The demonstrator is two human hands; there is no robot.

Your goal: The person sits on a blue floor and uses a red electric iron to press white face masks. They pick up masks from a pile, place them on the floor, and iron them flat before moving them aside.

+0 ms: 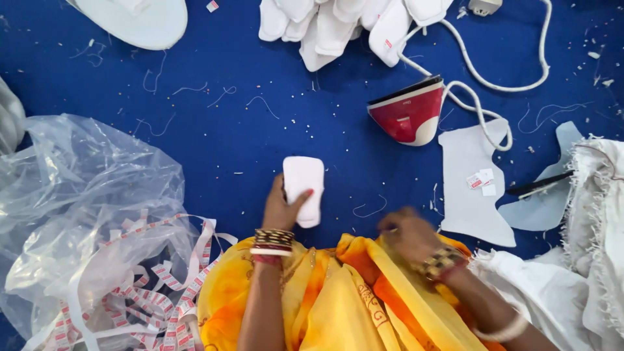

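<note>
My left hand [281,209] pinches a small white rounded fabric pad [304,188] over blue cloth [247,143]. My right hand [408,235] is blurred; grip unclear. A red-and-white iron [408,112] stands near.

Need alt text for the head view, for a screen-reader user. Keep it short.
Seen from above, a person's left hand holds a small white fabric piece on a blue surface, while the right hand is blurred beside it. A red and white iron stands behind, with a clear plastic bag of label strips at left.
</note>
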